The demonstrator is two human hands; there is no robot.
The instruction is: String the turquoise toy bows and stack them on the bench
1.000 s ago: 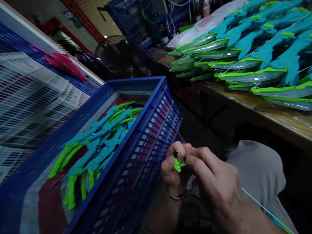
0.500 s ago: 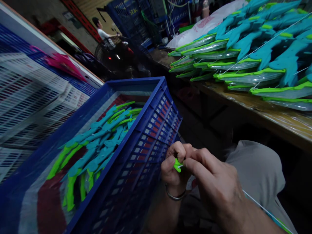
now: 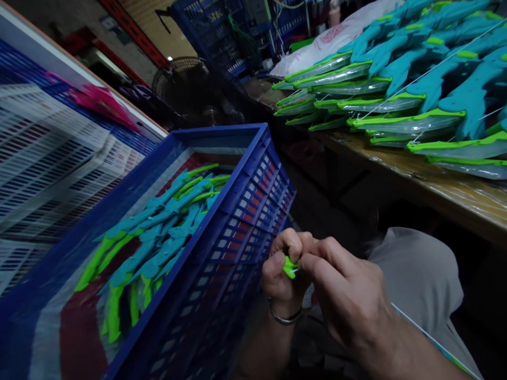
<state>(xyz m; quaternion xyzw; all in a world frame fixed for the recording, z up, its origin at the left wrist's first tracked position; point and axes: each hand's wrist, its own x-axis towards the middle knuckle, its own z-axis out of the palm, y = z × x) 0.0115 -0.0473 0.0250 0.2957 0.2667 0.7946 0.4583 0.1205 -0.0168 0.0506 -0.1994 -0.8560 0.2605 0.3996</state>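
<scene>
My left hand, with a metal bangle at the wrist, is closed around the lime-green tip of a toy bow. My right hand meets it from the right, thumb and forefinger pinched at a white string beside that tip. The string's knot or loop is hidden by the fingers. Past my right wrist, the string runs down to the lower right, where a bit of teal and green shows. Most of the bow is behind my hands and arm.
A blue plastic crate on my left holds several teal-and-green bows on a striped liner. At right, a wooden table bears a stack of strung bows. A fan stands behind; my knee is below the table.
A person with a vehicle in the background has gone from view. My hands stay almost in place, still together at the green tip, with only a slight finger shift.
</scene>
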